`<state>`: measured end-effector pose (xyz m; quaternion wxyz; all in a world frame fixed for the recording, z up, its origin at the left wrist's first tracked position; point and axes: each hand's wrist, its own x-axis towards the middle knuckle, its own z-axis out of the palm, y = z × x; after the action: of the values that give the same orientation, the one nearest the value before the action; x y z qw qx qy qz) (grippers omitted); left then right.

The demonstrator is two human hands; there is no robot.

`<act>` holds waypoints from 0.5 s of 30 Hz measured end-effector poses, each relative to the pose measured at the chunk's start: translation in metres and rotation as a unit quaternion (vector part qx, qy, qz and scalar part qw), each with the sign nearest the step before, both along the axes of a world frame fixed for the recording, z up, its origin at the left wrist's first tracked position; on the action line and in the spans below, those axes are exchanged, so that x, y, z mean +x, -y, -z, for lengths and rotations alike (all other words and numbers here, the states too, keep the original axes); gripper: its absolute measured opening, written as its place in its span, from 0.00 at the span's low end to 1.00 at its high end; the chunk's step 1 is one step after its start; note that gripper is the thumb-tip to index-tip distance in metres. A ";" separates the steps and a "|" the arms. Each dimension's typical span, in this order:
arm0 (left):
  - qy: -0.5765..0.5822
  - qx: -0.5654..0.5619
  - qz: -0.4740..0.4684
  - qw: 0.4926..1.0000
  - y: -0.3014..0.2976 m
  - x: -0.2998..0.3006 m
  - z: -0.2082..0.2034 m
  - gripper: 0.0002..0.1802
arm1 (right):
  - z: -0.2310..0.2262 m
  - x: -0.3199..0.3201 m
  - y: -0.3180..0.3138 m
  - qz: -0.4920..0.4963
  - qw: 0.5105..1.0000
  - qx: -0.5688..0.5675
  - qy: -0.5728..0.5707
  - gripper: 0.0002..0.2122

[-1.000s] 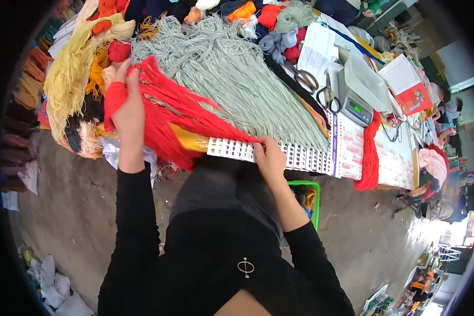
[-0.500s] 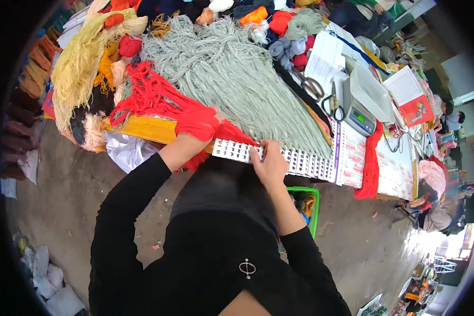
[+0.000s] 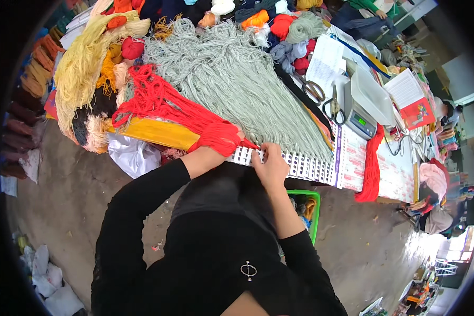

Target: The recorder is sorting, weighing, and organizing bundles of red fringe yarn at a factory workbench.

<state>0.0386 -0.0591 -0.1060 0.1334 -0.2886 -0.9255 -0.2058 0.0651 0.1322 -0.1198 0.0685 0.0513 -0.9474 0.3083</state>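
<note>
**Red yarn bundle gripped at the table edge, sample card pinned**

While your left hand (image 3: 224,141) sits at the near edge of the work table (image 3: 384,174), it is wrapped almost wholly in the bundle of loose red yarn strands (image 3: 163,105); the fingers are hidden beneath the yarn, so you appear to be clenching the bundle, but the exact grip cannot be confirmed. From that hand the red strands run up and away to the left, fanning into a tangled head that lies over a yellow fabric strip (image 3: 158,134) and against the large spread of grey-green yarn (image 3: 231,79).

Your right hand (image 3: 271,163) is just beside the left, to its right, pressed flat with fingers curled onto the long white sample card with rows of small dark squares (image 3: 305,167). The card runs rightward from that hand along the table edge. The thin end of the red bundle meets the card between your two hands.

Beyond the right hand, further up the table, lie black-handled scissors (image 3: 329,108) and a grey weighing scale with a clear tray (image 3: 361,118). Below the right forearm stands a green plastic crate (image 3: 313,203) on the floor. A second skein of red yarn (image 3: 371,163) hangs over the table edge, well apart to the right.
</note>
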 end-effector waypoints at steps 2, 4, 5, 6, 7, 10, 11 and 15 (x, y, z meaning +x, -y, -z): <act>0.010 0.005 0.003 1.000 -0.005 0.003 0.000 0.07 | 0.005 -0.001 0.002 0.004 1.000 -0.031 -0.007 0.13; 0.009 0.007 0.021 1.000 -0.017 0.004 -0.001 0.05 | 0.007 -0.002 0.006 0.001 0.998 -0.052 -0.034 0.12; 0.005 0.005 0.010 1.000 -0.023 -0.001 -0.003 0.05 | 0.005 -0.001 0.002 0.011 0.999 -0.044 -0.024 0.12; 0.008 -0.008 0.023 1.000 -0.025 -0.005 -0.001 0.06 | 0.004 0.000 0.000 0.018 0.999 -0.037 -0.013 0.12; 0.012 -0.021 0.037 0.999 -0.022 -0.008 0.000 0.07 | 0.009 -0.001 -0.001 0.019 0.998 -0.044 -0.027 0.12; 0.009 0.169 -0.021 0.985 0.017 -0.018 -0.003 0.07 | 0.003 0.001 -0.004 0.011 1.000 -0.022 -0.004 0.12; -0.002 0.165 -0.079 0.983 0.042 -0.026 -0.003 0.06 | 0.003 0.002 -0.001 0.009 1.000 -0.025 -0.001 0.12; -0.178 -0.018 -0.162 0.970 0.132 -0.059 -0.030 0.07 | 0.002 0.001 -0.001 -0.002 0.999 -0.015 -0.033 0.12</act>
<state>-0.0201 -0.1910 -0.0761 0.3229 -0.1689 -0.9247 -0.1101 0.0656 0.1329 -0.1216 0.0998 0.0620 -0.9399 0.3205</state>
